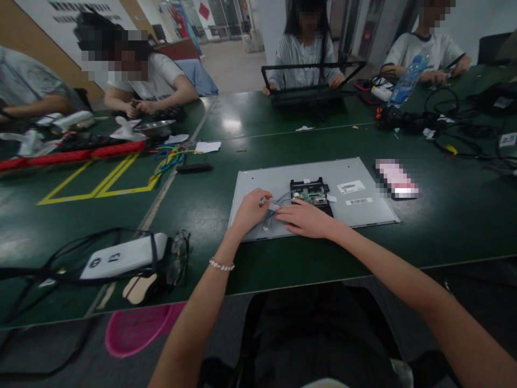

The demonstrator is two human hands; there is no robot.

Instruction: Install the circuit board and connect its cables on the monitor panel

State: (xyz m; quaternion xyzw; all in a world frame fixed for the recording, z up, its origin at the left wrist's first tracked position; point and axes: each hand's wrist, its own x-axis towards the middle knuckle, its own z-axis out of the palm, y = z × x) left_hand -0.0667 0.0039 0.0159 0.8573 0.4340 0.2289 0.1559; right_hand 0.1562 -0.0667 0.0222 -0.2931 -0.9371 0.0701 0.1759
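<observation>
A flat silver panel [363, 183] lies on the green table, with a black bracket and a green circuit board [309, 194] near its middle. Grey cables [285, 198] run left from the board. My left hand [254, 207], a beaded bracelet on its wrist, is over the panel's left part, its fingers curled round the cables. Beside it my right hand [305, 216] rests across the board's lower left edge, fingertips together on a grey piece of the cable bundle. White labels [351, 187] are stuck on the panel's right part.
A phone [396, 179] lies right of the panel. On the left are a white power bank [125, 257], glasses [177, 257], black cables and a dark bar [194, 168]. Across the table, a person holds a black frame [313, 66]; other people sit on both sides. A bottle [407, 81] stands at the right.
</observation>
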